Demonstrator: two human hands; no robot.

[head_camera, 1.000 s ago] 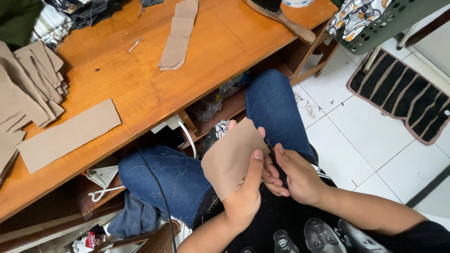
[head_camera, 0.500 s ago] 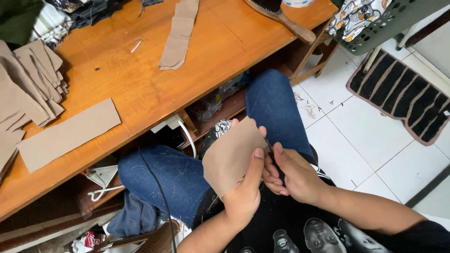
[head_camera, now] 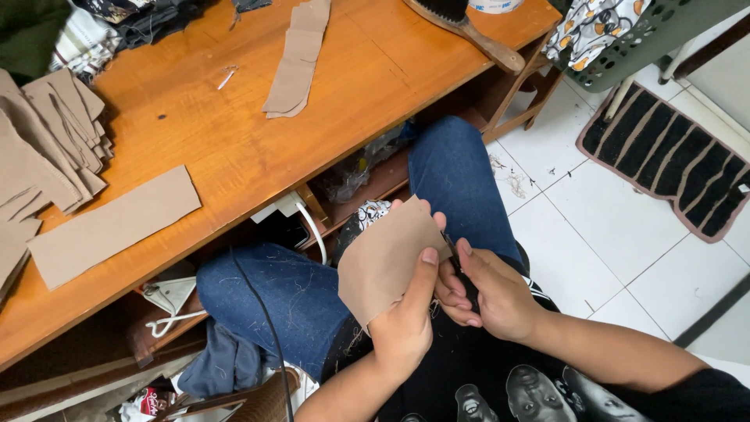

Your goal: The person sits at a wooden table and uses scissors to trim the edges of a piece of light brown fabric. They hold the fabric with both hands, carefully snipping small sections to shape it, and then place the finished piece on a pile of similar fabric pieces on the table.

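While seated low, with blue-jeaned knees tucked under the edge of the wooden surface (head_camera: pixel 234 156), holding work over the lap: left hand (head_camera: pixel 402 324) fingers clenched on a tan fabric piece (head_camera: pixel 387 258), thumb pressed flat on its right edge, the piece raised just above the thighs and tilted toward the camera. Right hand (head_camera: pixel 492 293) touching the left, fingers curled tight around a small dark tool (head_camera: pixel 461 277) at the fabric's right edge; too hidden to tell what kind of tool. Black printed shirt at the bottom of the view, forearms coming in from the lower right.

Just beyond the knees, a lower shelf under the surface, crowded with a white power strip (head_camera: pixel 285 207), a white cable, plastic-wrapped things in shadow. A thin black cord (head_camera: pixel 262 312) running down across the left thigh.

On the surface itself, to the left, a long tan rectangular strip (head_camera: pixel 113 227) lying flat near the front edge; further left, a stack of cut tan pieces (head_camera: pixel 51 133) fanned over one another. Farther back, a narrow tan strip (head_camera: pixel 297 59) lying lengthways, and a wooden-handled brush (head_camera: pixel 469 27) at the far right corner. Dark clothing heaped along the far edge.

To the right, white floor tiles, a dark striped mat (head_camera: pixel 672 156), and a green plastic basket (head_camera: pixel 648 39) holding patterned cloth
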